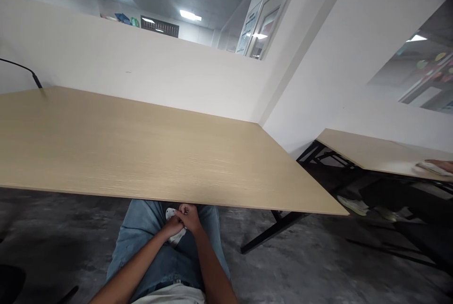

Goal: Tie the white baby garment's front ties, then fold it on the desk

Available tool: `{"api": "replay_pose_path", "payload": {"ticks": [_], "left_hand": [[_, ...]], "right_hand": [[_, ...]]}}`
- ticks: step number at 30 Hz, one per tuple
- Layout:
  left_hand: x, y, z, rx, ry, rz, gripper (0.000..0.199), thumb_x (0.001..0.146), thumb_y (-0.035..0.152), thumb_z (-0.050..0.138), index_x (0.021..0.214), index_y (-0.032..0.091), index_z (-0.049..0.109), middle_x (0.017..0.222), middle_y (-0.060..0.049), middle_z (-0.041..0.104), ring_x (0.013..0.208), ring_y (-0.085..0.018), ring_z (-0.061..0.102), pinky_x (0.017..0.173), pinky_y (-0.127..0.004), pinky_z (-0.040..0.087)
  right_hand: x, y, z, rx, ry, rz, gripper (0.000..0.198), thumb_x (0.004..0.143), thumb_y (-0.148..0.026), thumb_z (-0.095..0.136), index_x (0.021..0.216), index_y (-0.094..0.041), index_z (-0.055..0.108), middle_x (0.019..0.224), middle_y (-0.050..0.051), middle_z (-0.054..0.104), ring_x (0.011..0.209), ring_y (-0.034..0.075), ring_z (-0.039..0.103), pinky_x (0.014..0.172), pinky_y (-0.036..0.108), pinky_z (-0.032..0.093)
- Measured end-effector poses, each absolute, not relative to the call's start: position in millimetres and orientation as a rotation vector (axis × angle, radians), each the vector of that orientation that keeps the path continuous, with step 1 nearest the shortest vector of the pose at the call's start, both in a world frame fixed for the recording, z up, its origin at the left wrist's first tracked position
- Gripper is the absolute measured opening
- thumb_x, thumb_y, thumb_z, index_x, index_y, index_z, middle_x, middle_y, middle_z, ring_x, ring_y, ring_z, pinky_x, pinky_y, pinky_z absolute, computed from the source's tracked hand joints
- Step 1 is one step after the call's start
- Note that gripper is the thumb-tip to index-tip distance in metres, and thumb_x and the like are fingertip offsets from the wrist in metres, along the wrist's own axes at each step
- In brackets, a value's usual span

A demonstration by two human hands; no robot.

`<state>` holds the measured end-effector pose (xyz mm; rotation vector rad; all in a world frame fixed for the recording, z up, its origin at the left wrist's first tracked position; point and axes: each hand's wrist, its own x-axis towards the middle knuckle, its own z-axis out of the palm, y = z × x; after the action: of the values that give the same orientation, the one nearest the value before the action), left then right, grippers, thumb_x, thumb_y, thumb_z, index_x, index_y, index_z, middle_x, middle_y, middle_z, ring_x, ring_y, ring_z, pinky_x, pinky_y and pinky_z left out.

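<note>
My left hand (173, 226) and my right hand (189, 218) rest together low over my lap, just below the near edge of the wooden table (148, 148). Their fingers are curled in and touch or overlap, and whatever lies between them is hidden. A white item with small dark dots (170, 212) shows beside my fingers, and more white (178, 237) appears under the hands. I cannot tell what this item is or whether my hands hold it. My legs in blue jeans (136, 231) are on both sides.
A black cable (34, 77) hangs over the table's far left. A white wall (159, 75) borders the back. On the right stands a second table (375, 148), where another person's hand (442, 164) rests on something white. A black table leg (269, 235) slants below.
</note>
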<state>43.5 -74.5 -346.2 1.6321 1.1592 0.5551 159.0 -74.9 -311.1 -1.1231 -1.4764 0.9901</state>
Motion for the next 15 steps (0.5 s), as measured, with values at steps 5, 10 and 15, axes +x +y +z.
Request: {"api": "replay_pose_path", "payload": {"ticks": [5, 10, 15], "left_hand": [[43.3, -75.0, -342.2, 1.634, 1.161, 0.539, 0.049, 0.069, 0.035, 0.054, 0.109, 0.016, 0.072, 0.123, -0.013, 0.074, 0.118, -0.037, 0.065, 0.102, -0.041, 0.051], [43.4, -76.0, -338.7, 1.627, 1.157, 0.524, 0.055, 0.070, 0.036, 0.053, 0.117, 0.014, 0.069, 0.128, -0.014, 0.072, 0.119, -0.035, 0.064, 0.105, -0.039, 0.050], [43.9, -76.6, -337.2, 1.617, 1.149, 0.522, 0.056, 0.071, 0.037, 0.053, 0.120, 0.014, 0.068, 0.133, -0.012, 0.071, 0.125, -0.034, 0.062, 0.107, -0.037, 0.048]], "right_hand": [[158.9, -76.1, -306.8, -1.145, -1.469, 0.999, 0.032, 0.070, -0.034, 0.070, 0.059, -0.020, 0.044, 0.064, 0.001, 0.057, 0.065, 0.015, 0.049, 0.065, 0.030, 0.040], [158.8, -75.3, -307.6, -1.145, -1.456, 1.002, 0.032, 0.069, -0.035, 0.070, 0.058, -0.021, 0.044, 0.066, 0.002, 0.058, 0.065, 0.015, 0.049, 0.066, 0.030, 0.041], [159.3, -75.3, -308.5, -1.140, -1.442, 1.007, 0.030, 0.069, -0.033, 0.070, 0.060, -0.021, 0.044, 0.076, 0.005, 0.063, 0.069, 0.016, 0.053, 0.067, 0.029, 0.042]]}}
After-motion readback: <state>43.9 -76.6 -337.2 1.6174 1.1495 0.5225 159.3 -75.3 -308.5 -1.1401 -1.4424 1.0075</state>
